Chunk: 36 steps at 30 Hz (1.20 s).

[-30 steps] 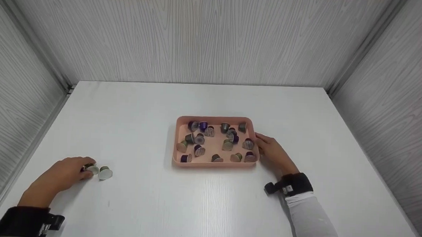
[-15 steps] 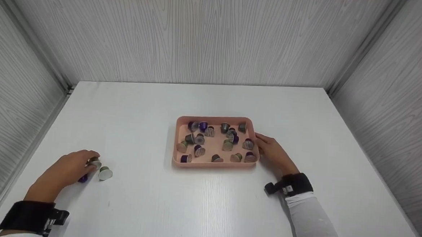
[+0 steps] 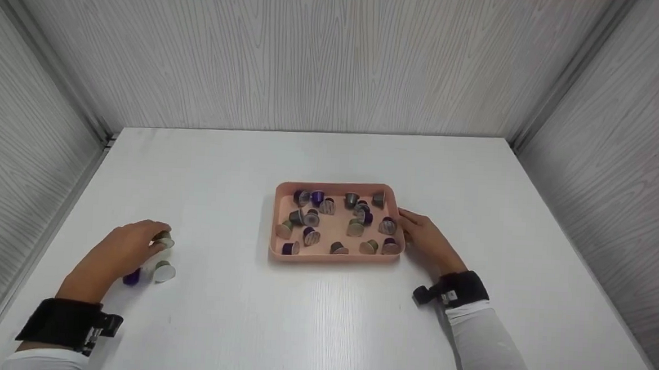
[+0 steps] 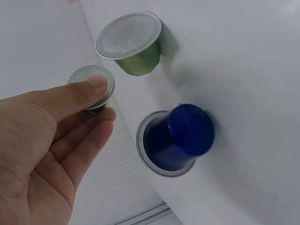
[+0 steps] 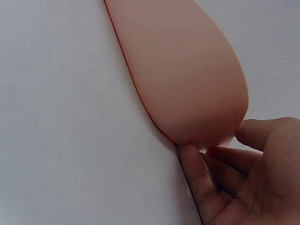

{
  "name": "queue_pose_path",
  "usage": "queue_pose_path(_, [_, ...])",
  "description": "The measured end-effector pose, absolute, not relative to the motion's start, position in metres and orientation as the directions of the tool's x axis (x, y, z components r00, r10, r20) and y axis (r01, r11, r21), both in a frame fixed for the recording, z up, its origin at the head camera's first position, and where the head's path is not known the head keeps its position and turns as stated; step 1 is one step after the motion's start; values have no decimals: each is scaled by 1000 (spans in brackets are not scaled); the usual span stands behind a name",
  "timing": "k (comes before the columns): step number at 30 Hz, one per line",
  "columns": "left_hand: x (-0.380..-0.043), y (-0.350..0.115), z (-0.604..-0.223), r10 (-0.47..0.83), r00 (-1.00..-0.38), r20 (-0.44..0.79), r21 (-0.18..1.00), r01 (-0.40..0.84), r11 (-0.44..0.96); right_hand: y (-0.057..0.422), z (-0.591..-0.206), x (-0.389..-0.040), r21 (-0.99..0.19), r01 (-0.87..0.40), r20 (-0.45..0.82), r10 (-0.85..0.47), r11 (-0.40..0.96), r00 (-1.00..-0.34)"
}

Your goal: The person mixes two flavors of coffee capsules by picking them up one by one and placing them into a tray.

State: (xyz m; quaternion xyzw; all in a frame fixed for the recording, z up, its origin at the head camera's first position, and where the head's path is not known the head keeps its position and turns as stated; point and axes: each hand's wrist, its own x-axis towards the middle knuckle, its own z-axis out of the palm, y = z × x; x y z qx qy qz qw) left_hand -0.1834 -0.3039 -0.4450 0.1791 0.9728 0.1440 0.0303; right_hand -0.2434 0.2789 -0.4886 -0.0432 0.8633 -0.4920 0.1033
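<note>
My left hand pinches a coffee capsule between thumb and fingers, its pale foil lid under the thumb. Near it on the white table, a green coffee capsule lies tilted with its pale lid showing. A dark blue-purple capsule rests close to the wrist, partly behind the hand in the head view. With thumb at the rim and fingers low against the outer wall, my right hand holds the right side of a pink tray. Several purple, green and dark capsules lie scattered inside the tray.
The white table has pale wood-grain panels behind it and on both sides. Its left edge runs not far from my left forearm. Black camera straps sit on both wrists.
My left hand has moved up and to the right with the pinched capsule, away from the purple one, which now shows beside the wrist. The right hand and tray stay in place.
</note>
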Motion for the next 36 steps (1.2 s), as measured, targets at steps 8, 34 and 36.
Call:
queue_pose_path(8, [-193, -287, -436, 385, -922, 29, 290, 377, 880, 279, -491, -244, -855, 42, -150, -169, 517, -974])
queue_pose_path(34, [-234, -203, -409, 424, -899, 109, 304, 436, 847, 280, -489, -244, -848, 34, -146, -170, 529, -975])
queue_pose_path(36, [-237, -193, -409, 418, -901, 114, 317, 431, 845, 280, -488, -244, -848, 35, -146, -169, 528, -975])
